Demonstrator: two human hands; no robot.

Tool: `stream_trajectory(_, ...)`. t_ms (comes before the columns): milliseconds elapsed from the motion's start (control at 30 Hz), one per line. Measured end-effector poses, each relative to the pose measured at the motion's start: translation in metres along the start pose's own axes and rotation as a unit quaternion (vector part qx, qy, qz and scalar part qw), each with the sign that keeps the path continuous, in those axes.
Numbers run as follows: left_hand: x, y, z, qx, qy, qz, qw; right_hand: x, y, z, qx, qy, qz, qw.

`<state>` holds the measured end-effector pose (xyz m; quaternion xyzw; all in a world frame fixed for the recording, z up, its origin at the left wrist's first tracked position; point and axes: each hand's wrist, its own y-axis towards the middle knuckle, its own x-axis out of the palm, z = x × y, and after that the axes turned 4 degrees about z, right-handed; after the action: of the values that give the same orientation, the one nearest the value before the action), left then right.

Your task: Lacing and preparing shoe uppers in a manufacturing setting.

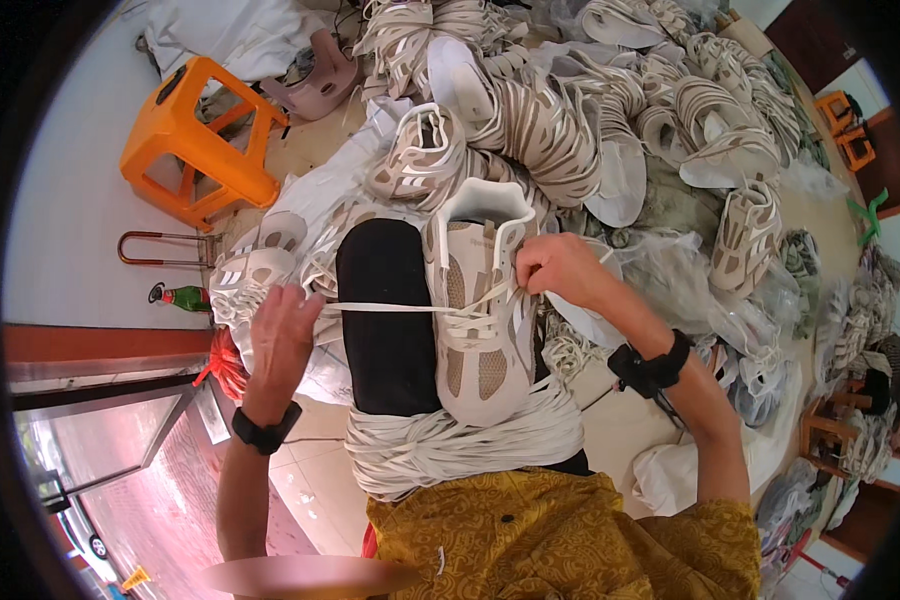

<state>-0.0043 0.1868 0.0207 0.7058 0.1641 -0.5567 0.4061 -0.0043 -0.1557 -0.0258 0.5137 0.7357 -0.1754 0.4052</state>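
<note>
A beige and white sneaker upper (480,265) lies on my lap, toe toward me, beside a long black pad (386,340). Its white shoelace (385,307) is threaded through the lower eyelets. One lace end stretches taut across the pad to my left hand (283,335), whose fingers are closed on it. My right hand (562,268) is pinched at the right eyelet edge of the upper, where the other lace end runs up to its fingers. A thick bundle of white laces (460,445) rests across my lap, below the toe.
Stacks of nested shoe uppers (545,130) and clear plastic bags (670,270) cover the floor ahead. Another laced upper (748,235) lies to the right. An orange stool (195,145) and a green bottle (183,297) stand at left, near a red plastic bag (224,365).
</note>
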Motion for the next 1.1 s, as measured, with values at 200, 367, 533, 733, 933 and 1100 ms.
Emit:
stream_trajectory(200,0.003,0.023,0.011,-0.164,-0.148,-0.058,0.973,0.003,-0.047,0.037,0.204,0.137,0.07,0.967)
stream_trajectory(367,-0.01,0.057,0.027,-0.339,-0.681,-0.07,0.645,0.032,-0.057,0.044,0.391,0.433,-0.015,0.812)
stream_trajectory(533,-0.003,0.055,-0.016,-0.282,-0.848,0.055,0.445,0.016,-0.069,0.053,0.402,0.424,0.143,0.799)
stream_trajectory(733,-0.016,0.04,-0.078,-0.374,-0.824,0.156,0.395,-0.014,-0.074,0.022,0.312,0.144,0.195,0.919)
stream_trajectory(933,-0.032,0.034,-0.097,-0.412,-0.801,0.21,0.381,0.022,-0.052,0.003,0.179,-0.07,0.131,0.973)
stream_trajectory(1100,-0.032,0.027,-0.117,-0.43,-0.779,0.224,0.399,0.044,-0.051,0.016,0.181,-0.162,0.135,0.96)
